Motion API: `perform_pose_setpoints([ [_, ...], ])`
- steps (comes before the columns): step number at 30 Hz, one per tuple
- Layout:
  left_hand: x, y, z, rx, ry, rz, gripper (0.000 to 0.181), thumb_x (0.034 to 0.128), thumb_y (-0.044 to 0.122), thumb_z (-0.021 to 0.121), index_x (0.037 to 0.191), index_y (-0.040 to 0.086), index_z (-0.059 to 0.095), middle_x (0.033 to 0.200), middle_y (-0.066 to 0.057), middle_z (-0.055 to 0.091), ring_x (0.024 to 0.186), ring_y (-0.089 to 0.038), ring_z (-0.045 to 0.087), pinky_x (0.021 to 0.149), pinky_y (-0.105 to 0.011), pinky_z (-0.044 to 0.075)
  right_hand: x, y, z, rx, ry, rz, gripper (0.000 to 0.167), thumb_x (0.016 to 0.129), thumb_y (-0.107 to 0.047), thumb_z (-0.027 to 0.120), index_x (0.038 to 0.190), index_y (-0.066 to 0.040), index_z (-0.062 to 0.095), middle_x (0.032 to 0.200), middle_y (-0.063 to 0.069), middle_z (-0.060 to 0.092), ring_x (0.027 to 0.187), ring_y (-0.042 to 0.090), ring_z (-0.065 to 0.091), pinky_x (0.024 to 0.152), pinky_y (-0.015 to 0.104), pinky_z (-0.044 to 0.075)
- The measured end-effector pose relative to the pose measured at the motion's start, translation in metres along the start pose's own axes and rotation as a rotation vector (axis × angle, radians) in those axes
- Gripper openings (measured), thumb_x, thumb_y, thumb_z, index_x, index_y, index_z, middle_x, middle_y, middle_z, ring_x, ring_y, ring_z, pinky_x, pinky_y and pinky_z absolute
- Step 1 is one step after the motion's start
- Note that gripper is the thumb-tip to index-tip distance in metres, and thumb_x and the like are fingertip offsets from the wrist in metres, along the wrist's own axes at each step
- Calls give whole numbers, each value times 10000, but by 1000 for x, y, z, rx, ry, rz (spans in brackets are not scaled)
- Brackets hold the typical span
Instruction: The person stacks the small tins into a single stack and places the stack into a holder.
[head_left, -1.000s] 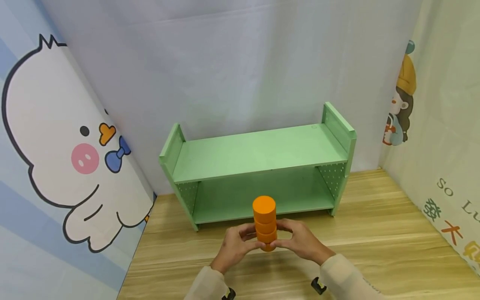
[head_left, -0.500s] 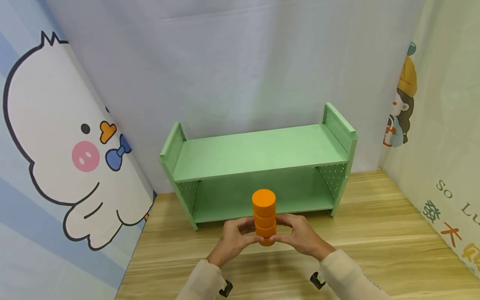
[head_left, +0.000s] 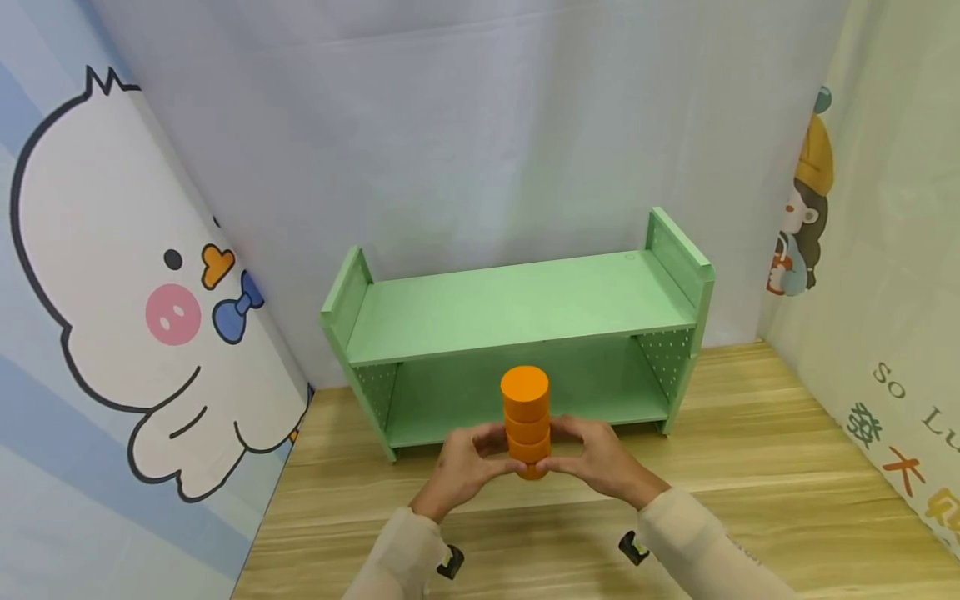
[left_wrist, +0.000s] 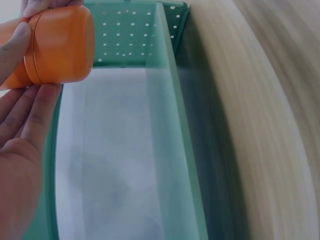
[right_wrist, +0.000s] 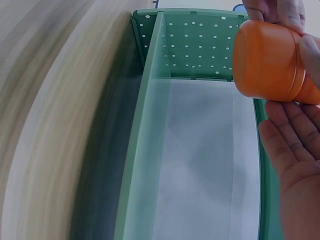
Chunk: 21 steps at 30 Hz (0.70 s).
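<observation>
Both hands hold an upright orange cylinder (head_left: 527, 408) with grooves round it, in front of the green shelf (head_left: 517, 312). My left hand (head_left: 459, 473) grips its lower part from the left, thumb in front and fingers behind. From the other side my right hand (head_left: 609, 468) grips it the same way, the two thumb tips close together. The left wrist view shows the smooth rounded end of the orange cylinder (left_wrist: 62, 45) above the fingers. In the right wrist view the orange cylinder (right_wrist: 267, 60) lies between thumb and fingers. Its exact kind cannot be told.
The green shelf has two levels and raised side panels with small holes. It stands on a wood-grain table (head_left: 765, 450) against a pale curtain (head_left: 495, 133). Printed cartoon cloths hang at left and right.
Both hands and the orange cylinder have moved steadily up in the head view, toward the shelf. The grip looks the same, and the shelf stays put.
</observation>
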<state>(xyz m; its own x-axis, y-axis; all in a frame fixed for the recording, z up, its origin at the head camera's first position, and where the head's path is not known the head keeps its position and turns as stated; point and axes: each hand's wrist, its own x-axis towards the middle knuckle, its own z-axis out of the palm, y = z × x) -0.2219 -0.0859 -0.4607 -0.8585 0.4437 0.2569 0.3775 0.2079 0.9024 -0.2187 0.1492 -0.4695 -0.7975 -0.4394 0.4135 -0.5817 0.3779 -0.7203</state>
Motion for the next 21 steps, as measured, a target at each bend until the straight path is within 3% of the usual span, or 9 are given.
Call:
perform_pose_setpoints([
  [6, 5, 5, -5, 21, -15, 12, 465, 805, 99, 839, 1240, 34, 684, 1186, -97, 709, 1021, -199, 705, 870, -275, 590, 5, -5, -4, -7, 3, 24, 526, 824, -191, 832, 1264, 26, 642, 1199, 132, 697, 1062, 276, 680, 925, 472, 563],
  [13, 11, 10, -9, -17, -36, -10, 477, 821, 99, 824, 1269, 44, 669, 1222, -109, 693, 1043, -215, 703, 876, -289, 590, 11, -9, -9, 45, -5, 18, 507, 840, -153, 816, 1267, 49, 632, 1229, 176, 675, 1095, 334, 664, 932, 524, 553],
  [21, 17, 16, -12, 15, -39, 23, 478, 820, 102, 825, 1269, 47, 669, 1219, -100, 694, 1066, -208, 693, 896, -302, 585, 15, -13, -17, 45, -16, 30, 497, 863, -168, 796, 1291, 19, 628, 1256, 158, 664, 1138, 339, 644, 970, 500, 539],
])
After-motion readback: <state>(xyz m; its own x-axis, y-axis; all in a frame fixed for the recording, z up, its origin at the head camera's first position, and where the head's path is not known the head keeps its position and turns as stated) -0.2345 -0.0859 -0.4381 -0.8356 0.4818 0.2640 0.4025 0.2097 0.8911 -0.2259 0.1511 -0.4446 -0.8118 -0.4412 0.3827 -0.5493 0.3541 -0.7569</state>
